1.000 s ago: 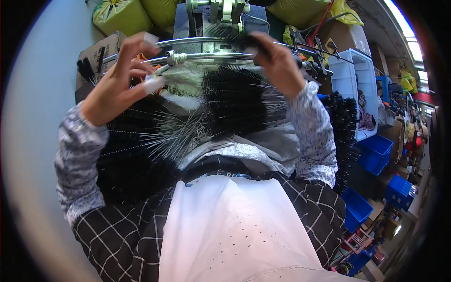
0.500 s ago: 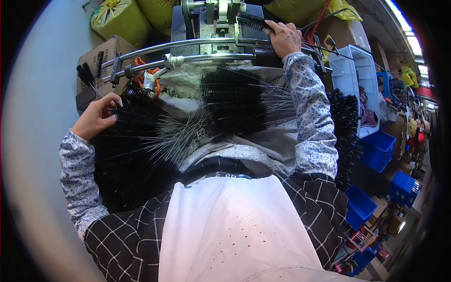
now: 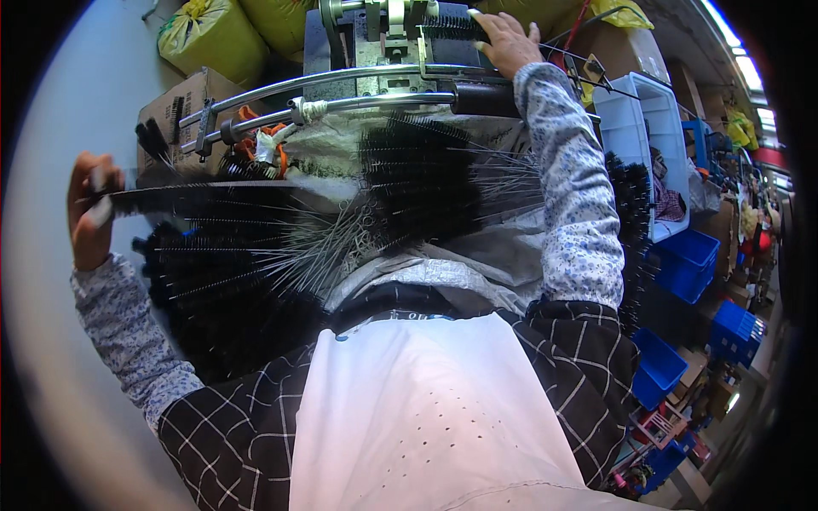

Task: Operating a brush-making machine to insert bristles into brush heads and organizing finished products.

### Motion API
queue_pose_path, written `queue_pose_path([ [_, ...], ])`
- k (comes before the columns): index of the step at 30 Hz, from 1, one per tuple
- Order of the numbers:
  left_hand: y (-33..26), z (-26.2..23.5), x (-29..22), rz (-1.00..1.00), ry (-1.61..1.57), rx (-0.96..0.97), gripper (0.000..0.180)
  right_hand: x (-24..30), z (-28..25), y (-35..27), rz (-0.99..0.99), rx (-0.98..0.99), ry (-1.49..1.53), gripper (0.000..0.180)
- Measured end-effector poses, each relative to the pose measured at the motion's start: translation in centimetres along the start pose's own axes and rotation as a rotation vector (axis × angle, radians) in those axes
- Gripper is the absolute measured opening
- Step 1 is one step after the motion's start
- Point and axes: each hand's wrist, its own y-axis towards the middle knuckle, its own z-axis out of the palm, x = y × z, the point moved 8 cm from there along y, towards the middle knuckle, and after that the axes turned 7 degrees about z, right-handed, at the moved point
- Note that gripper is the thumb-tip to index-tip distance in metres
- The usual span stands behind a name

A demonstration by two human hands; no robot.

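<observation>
Pinched narrowly in the left hand [image 3: 94,209], one long black brush [image 3: 204,198], blurred, stretches over the left edge of one pale sheet [image 3: 443,272]. Nearer lies one brush heap [image 3: 230,260], too dense to count; one bundle [image 3: 417,183] sits mid-sheet. Farther, two metal rails [image 3: 366,103] cross before one machine [image 3: 366,53]. At its right edge, the right hand [image 3: 503,41] meets a second brush [image 3: 447,28]; whether it clasps, I cannot tell. Beyond the left corner: two yellow sacks [image 3: 209,47].

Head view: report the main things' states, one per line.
Left hand: pinching a long brush by its end
Right hand: fingers parted at upper brush; grip unclear
Central brushes: heaped, wire ends rightward
Yellow sack: bulging, tied
White crate: open-topped
Blue bin: open-topped
</observation>
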Motion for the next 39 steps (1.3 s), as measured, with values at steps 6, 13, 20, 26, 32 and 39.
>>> queue_pose_path([
  [6,-1.2,-3.9,-2.4,0.171,-0.088,0.014,0.052,-5.8,-1.5,-3.8,0.483,0.171,0.165,0.043],
  [13,-1.6,-4.2,-1.9,0.165,-0.161,-0.165,0.051,-3.9,-0.5,-3.1,0.43,0.026,0.42,0.037],
  [20,0.7,-0.8,-2.7,0.14,-0.18,0.069,0.049,3.6,-2.6,-1.3,0.436,-0.014,0.327,0.02],
  [26,1.7,1.0,-2.4,0.192,-0.318,-0.033,0.047,9.9,-3.6,0.2,0.443,0.136,0.328,0.018],
  [32,2.9,1.1,-1.8,0.205,-0.413,0.096,0.057,9.6,-3.9,0.0,0.409,0.171,0.401,0.021],
  [39,1.8,-0.2,-3.1,0.26,-0.508,0.139,0.056,1.5,-1.4,-1.7,0.358,0.109,0.336,0.023],
])
